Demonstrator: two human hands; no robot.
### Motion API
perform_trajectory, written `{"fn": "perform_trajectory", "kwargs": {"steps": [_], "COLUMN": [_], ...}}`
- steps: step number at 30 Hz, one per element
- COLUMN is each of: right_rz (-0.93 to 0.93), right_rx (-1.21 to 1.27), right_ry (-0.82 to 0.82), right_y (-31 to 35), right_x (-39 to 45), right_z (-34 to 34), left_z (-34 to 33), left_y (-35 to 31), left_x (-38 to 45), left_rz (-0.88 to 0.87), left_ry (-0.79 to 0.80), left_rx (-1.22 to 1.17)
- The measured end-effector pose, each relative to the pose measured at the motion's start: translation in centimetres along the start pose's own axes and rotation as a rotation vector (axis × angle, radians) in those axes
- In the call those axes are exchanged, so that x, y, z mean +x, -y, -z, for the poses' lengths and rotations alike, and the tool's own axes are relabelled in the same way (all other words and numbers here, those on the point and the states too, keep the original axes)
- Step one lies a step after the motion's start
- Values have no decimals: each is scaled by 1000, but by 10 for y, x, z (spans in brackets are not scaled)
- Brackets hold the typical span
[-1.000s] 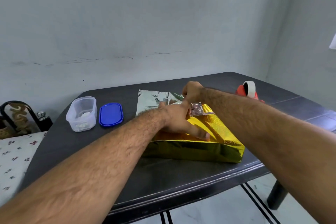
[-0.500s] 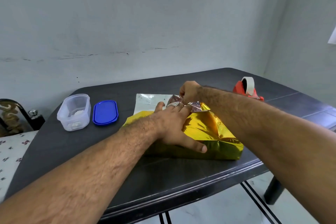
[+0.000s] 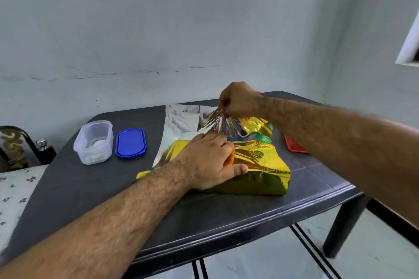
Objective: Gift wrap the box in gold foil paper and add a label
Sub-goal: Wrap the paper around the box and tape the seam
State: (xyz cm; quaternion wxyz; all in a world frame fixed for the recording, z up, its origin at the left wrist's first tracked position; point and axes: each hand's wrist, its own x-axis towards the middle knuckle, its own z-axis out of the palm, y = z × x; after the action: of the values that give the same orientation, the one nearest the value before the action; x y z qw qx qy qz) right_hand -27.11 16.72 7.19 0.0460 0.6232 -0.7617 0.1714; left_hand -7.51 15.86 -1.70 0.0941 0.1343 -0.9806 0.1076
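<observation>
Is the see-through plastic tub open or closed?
Open. The clear plastic tub has no lid on top; its blue oval lid lies flat beside it on the dark table.

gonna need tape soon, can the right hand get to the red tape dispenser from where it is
Probably yes. The red tape dispenser sits on the table just under the right forearm, nothing between, but the right hand is pinching the gold foil paper and would have to let go.
</observation>
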Motion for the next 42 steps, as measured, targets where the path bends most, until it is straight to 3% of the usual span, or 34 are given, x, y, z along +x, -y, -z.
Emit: {"fn": "perform_trajectory", "kwargs": {"steps": [9,15,19,21,24,29,34,42], "right_rz": [80,160,103,95,105,150,207,202], "right_rx": [-90,-302,-331,-326,-302,-256,-302,-382], "right_ry": [-61,30,93,126,116,85,200,91], "right_y": [28,52,56,56,55,50,38,30], "right_x": [-70,-126,-144,-150,-157,-164,-166,-168], "right_z": [7,-11,-23,-24,-26,-29,-27,-40], "left_z": [-20,-33,-33,-26,-7,13,21,16], "left_y": [-30,-37,-33,-28,-16,8,30,33], "left_x": [-19,-35,-41,-44,-49,-52,-62,-74], "left_rz": [138,111,201,276,360,244,206,182], "left_ry": [-222,-623,-736,-684,-399,-85,-39,-95], "left_rx": [78,205,82,-14,-44,69,153,136]}}
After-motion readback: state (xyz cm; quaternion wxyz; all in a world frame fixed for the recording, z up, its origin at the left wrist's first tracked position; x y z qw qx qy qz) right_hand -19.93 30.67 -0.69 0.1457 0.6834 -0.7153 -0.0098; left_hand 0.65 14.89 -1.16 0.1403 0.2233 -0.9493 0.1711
